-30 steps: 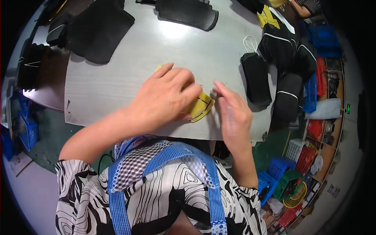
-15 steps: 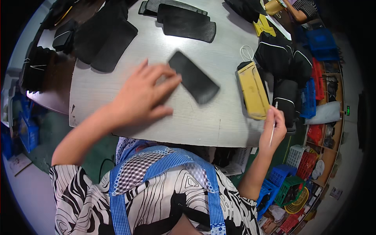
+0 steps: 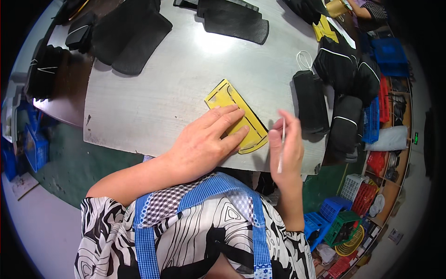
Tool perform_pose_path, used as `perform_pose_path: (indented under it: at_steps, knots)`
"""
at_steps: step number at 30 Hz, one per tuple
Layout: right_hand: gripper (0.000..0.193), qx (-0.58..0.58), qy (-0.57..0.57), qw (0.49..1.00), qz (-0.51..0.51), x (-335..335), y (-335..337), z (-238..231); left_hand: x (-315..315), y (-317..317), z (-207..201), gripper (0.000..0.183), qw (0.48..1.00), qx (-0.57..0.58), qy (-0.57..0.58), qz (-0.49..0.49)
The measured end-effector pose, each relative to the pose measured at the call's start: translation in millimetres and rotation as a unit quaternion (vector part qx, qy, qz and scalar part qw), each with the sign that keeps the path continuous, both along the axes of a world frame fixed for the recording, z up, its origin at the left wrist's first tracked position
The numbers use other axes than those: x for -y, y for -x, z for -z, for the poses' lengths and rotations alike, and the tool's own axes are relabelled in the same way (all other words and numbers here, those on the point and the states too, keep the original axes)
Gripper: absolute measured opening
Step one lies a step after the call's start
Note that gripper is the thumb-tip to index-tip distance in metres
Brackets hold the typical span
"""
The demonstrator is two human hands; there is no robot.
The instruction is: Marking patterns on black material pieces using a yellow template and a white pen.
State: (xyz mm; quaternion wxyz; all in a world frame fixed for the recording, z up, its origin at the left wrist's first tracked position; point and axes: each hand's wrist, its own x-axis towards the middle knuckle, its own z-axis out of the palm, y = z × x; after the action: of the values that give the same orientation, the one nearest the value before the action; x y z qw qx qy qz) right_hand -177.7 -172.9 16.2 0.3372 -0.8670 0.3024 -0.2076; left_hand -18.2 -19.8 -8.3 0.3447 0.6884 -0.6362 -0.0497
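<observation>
Okay, head view, hands: two, both over one pale table (image 3: 148, 107).
Left hand (image 3: 216, 132): fingers a little spread, lay flat on top of the template, not wrapped around anything.
Right hand (image 3: 291, 151): slightly blurred; fingers curled, thumb closed in on one thin white stick (image 3: 281, 149), just right of the template.
Yellow template (image 3: 251, 124): one under the left hand, set diagonally near the table's front edge. Flat, roughly rectangular, bowed lower end, black lines inside its border, scuffed upper end. Dark strip showed along its right side; couldn't tell what.
Black stack (image 3: 310, 102): one, on the table's right side, white loop at its top.
Banded black bundles (image 3: 346, 118): three, right of the stack, one white band visible on each.
Green crate (image 3: 343, 228): one, lower right, dark items inside.
White basket (image 3: 353, 188): one, contents too small to tell.
</observation>
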Motion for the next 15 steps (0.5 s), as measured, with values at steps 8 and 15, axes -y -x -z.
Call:
perform_pose_path:
  at_steps: [8,15]
  knots:
    - [0.016,0.051,-0.089,0.979,-0.176,20.7,-70.5,-15.1,-1.5,-0.2,0.8,0.033,1.0,-0.002,-0.007,0.002]
    - [0.016,0.038,0.144,0.969,-0.196,23.9,-113.4,5.5,5.1,2.0,4.7,0.02,0.999,0.005,0.044,-0.009]
